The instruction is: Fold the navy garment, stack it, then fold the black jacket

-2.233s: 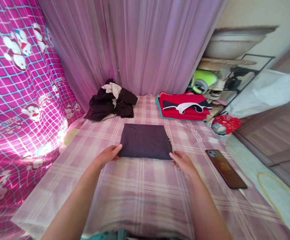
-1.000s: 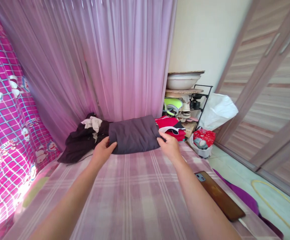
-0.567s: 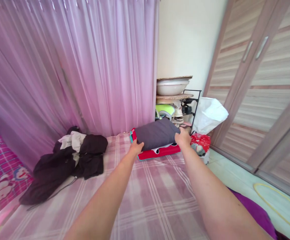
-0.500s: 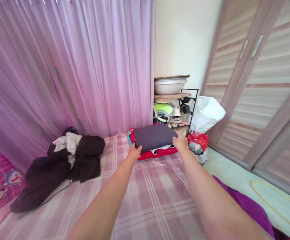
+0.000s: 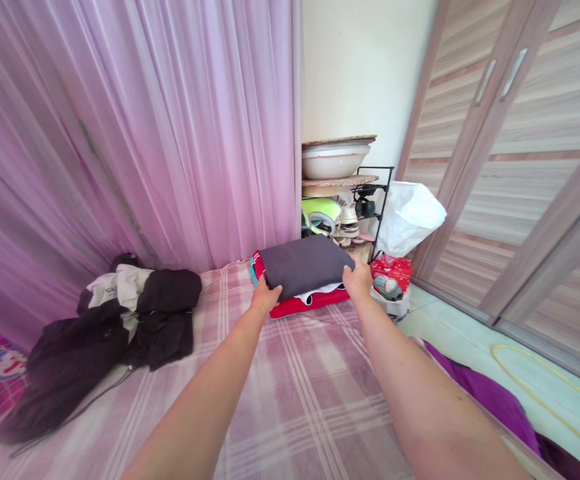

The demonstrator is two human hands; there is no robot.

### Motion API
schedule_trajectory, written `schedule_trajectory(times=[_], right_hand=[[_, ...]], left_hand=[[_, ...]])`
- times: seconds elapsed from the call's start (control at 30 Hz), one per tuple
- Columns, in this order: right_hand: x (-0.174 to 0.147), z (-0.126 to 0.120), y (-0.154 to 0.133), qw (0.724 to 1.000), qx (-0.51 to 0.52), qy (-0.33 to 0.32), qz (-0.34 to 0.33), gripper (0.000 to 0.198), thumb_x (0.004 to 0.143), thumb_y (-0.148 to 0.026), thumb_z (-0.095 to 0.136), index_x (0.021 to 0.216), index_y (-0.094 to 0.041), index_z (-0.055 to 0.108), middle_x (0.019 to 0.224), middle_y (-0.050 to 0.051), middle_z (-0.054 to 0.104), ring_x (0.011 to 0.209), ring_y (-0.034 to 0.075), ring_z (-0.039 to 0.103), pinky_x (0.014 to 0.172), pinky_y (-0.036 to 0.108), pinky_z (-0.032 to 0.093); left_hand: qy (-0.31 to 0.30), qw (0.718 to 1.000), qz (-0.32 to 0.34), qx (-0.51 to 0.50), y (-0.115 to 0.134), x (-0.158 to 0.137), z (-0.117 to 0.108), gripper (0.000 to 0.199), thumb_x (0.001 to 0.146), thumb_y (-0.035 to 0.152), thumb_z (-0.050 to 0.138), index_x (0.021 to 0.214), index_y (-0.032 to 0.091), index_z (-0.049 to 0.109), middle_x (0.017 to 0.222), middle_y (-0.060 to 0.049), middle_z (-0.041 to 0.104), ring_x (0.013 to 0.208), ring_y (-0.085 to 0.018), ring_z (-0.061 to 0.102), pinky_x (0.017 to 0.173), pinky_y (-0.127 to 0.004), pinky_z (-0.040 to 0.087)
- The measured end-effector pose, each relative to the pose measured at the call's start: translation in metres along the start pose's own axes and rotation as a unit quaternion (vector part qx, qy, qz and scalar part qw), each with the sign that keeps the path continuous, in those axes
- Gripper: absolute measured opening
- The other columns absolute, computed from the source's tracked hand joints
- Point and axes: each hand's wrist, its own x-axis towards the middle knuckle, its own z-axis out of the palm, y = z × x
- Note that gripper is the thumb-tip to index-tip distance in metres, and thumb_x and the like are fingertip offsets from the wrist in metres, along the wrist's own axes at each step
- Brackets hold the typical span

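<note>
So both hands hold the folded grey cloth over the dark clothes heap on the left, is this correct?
Not quite. In the head view both hands hold the folded grey cloth over the red folded stack, not the dark clothes heap, which lies apart.

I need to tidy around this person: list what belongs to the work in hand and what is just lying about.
In hand: left hand, right hand, folded grey garment, red folded stack.
Lying about: dark clothes heap, white bag, basin, shoe rack.

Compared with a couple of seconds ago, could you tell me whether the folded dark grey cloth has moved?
Yes. The folded dark grey cloth has left the middle of the checked bedsheet and now sits on the red folded pile at the far right, both hands holding it.
</note>
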Motion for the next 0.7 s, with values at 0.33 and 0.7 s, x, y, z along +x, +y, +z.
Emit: schedule_trajectory(times=[0.33, 0.7], right_hand=[[-0.108, -0.002, 0.014, 0.977, 0.038, 0.114, -0.173, 0.047, 0.090, -0.034, 0.040, 0.131, -0.016, 0.055, 0.141, 0.020, 0.044, 0.134, 0.031, 0.041, 0.106, 0.049, 0.037], [-0.232, 0.046, 0.042, 0.945, 0.025, -0.135, -0.296, 0.038, 0.083, -0.020, 0.045, 0.110, -0.025, 0.070, 0.138, 0.012, 0.054, 0.127, 0.029, 0.051, 0.105, 0.050, 0.044]], left_hand=[[0.120, 0.978, -0.067, 0.155, -0.038, -0.089, -0.073, 0.047, 0.089, 0.032, 0.053, 0.133, 0.019, 0.052, 0.114, -0.011, 0.068, 0.094, -0.021, 0.067, 0.086, -0.036, 0.052], [0.166, 0.819, -0.132, 0.533, -0.068, -0.150, -0.198, 0.052, 0.088, 0.043, 0.054, 0.135, 0.019, 0.052, 0.135, -0.019, 0.058, 0.123, -0.035, 0.054, 0.097, -0.045, 0.042]])
